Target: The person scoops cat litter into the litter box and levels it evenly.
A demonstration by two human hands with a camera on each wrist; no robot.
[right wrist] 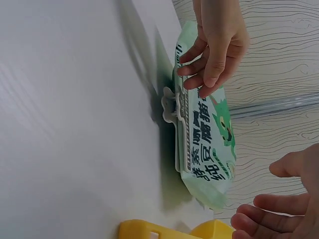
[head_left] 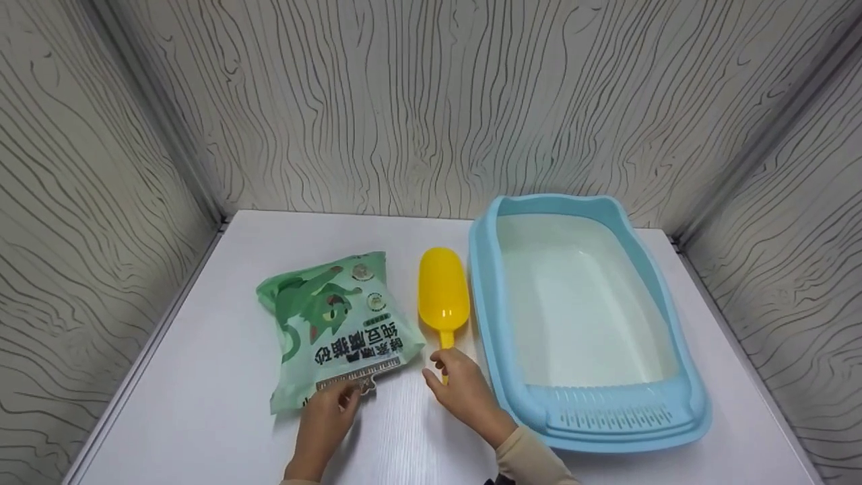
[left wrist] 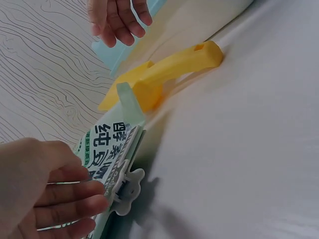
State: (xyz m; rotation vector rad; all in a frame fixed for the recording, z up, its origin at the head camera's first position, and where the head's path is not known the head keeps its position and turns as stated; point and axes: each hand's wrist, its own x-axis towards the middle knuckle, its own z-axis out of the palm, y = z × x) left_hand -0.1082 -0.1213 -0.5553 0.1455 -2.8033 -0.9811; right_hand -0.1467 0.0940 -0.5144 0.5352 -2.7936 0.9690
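A green cat litter bag [head_left: 303, 337] lies on the left, printed with a cat and dark lettering. Its near edge is pinched by a sealing clip [left wrist: 130, 191] with a pale, scalloped grip. My left hand [head_left: 326, 421] hovers at this clipped edge, fingers loosely bent and holding nothing. To the bag's right lies a yellow scoop [head_left: 442, 286], its bowl pointing away from me. Over the scoop's handle [left wrist: 184, 62] is my right hand [head_left: 466, 394], fingers relaxed and thumb apart; the left wrist view shows a gap between that hand and the handle.
A light blue litter box [head_left: 498, 316] with a white inside and a slotted near ledge stands on the right, close beside the scoop. Everything rests on a white table [head_left: 202, 377]. Wood-patterned panels [head_left: 377, 108] enclose the back and both sides.
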